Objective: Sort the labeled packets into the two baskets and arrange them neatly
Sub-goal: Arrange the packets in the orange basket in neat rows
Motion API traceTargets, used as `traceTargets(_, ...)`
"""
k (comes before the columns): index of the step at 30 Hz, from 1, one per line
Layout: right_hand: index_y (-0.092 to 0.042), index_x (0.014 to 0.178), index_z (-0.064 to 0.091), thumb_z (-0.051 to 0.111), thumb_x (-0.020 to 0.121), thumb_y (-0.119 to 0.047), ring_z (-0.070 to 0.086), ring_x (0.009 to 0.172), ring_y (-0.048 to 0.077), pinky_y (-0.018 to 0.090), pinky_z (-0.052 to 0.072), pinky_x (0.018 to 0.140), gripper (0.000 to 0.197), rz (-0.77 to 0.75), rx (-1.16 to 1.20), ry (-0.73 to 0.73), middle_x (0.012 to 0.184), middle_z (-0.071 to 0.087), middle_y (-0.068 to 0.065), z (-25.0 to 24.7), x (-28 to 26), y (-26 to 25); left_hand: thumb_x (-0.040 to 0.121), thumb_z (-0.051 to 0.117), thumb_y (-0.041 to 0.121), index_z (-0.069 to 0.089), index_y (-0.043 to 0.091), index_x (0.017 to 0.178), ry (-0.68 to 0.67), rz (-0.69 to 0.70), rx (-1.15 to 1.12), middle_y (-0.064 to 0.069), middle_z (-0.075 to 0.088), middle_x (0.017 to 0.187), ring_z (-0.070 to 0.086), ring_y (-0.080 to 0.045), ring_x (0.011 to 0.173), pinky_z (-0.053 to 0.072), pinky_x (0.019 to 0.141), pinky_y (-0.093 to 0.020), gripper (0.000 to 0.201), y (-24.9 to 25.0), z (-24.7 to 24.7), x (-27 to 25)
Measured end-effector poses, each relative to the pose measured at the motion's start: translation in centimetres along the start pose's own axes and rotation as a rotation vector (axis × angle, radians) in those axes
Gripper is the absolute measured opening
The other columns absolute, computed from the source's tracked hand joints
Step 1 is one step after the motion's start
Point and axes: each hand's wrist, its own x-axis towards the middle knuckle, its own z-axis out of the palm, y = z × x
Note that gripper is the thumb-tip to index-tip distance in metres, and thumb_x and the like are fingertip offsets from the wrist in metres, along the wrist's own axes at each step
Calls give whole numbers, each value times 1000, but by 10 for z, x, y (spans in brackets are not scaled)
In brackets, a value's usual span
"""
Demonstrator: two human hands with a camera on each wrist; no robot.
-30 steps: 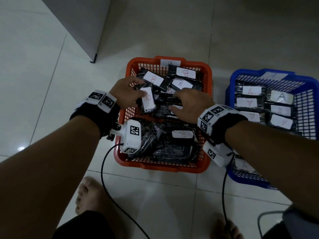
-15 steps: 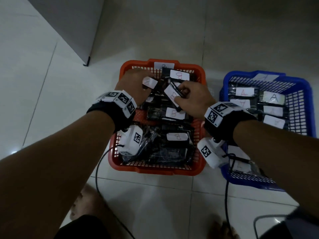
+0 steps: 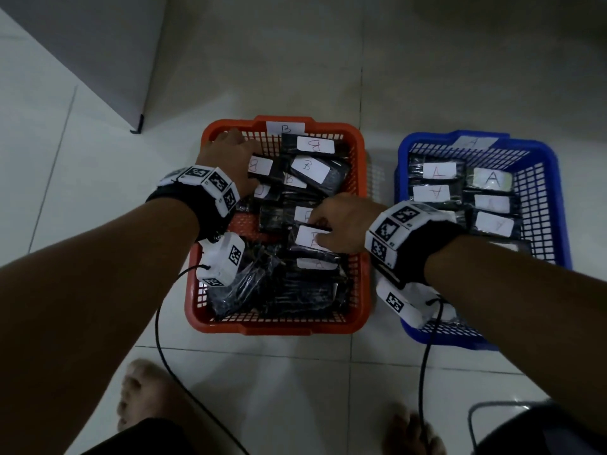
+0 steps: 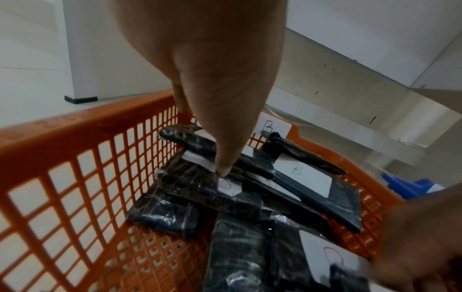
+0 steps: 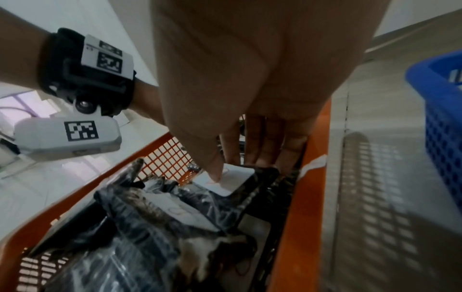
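Both hands in the orange basket: right hand pinches a flat-lying B packet, left hand's grip unclear

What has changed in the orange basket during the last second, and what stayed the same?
The right hand came back from the far packets to a B packet in the basket's middle, its thumb on the label. The left hand reached to the far left corner. The orange basket and blue basket stayed put.
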Motion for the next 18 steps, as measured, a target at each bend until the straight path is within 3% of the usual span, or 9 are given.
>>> traceTargets(4, -13, 110, 68, 56, 93, -33, 65, 94, 23, 35, 56, 79, 29, -11, -77, 76, 104, 68, 4, 4, 2, 0, 69, 75, 32, 54, 15, 120, 104, 40, -141, -12, 54, 119, 54, -32, 108, 46, 90, -43, 57, 0, -6, -10)
traceTargets(7, -16, 102, 67, 52, 93, -31, 63, 89, 22, 28, 48, 67, 23, 24, -64, 302, 98, 62, 1, -2, 4, 0, 66, 80, 37, 56, 21, 110, 109, 73, -266, -4, 59, 111, 57, -24, 98, 49, 83, -38, 53, 4, -14, -23)
traceTargets(10, -14, 110, 63, 53, 95, -25, 57, 100, 21, 29, 43, 78, 21, 43, 42, 553, 111, 58, 3, -14, 11, 1, 60, 86, 43, 61, 24, 102, -132, 123, -271, 3, 64, 102, 60, -18, 93, 50, 81, -32, 52, 15, -17, -38)
traceTargets(12, -14, 122, 59, 53, 95, -24, 50, 114, 22, 33, 43, 91, 30, 54, 36, 646, 124, 53, 4, -19, 17, 3, 57, 87, 48, 65, 26, 100, -264, 109, -246, 7, 65, 98, 61, -14, 91, 51, 80, -27, 53, 21, -15, -47)
traceTargets(14, -14, 128, 56, 54, 94, -23, 47, 120, 24, 38, 44, 97, 35, 43, -13, 693, 131, 51, 5, -21, 25, 6, 58, 85, 54, 67, 27, 100, -388, 86, -224, 12, 63, 96, 60, -10, 91, 49, 81, -23, 53, 24, -11, -54)
traceTargets(16, -15, 132, 53, 54, 95, -23, 44, 125, 24, 39, 41, 101, 39, 30, -66, 653, 137, 48, 5, -21, 33, 8, 66, 76, 61, 72, 28, 98, -435, 82, -246, 13, 66, 91, 62, -9, 88, 50, 82, -23, 46, 24, -7, -57)
traceTargets(18, -16, 136, 49, 52, 97, -28, 41, 130, 23, 37, 37, 102, 41, 43, -104, 600, 143, 45, 3, -20, 40, 9, 77, 66, 60, 76, 28, 89, -357, 68, -296, 11, 70, 83, 65, -11, 82, 51, 75, -23, 36, 21, -4, -56)
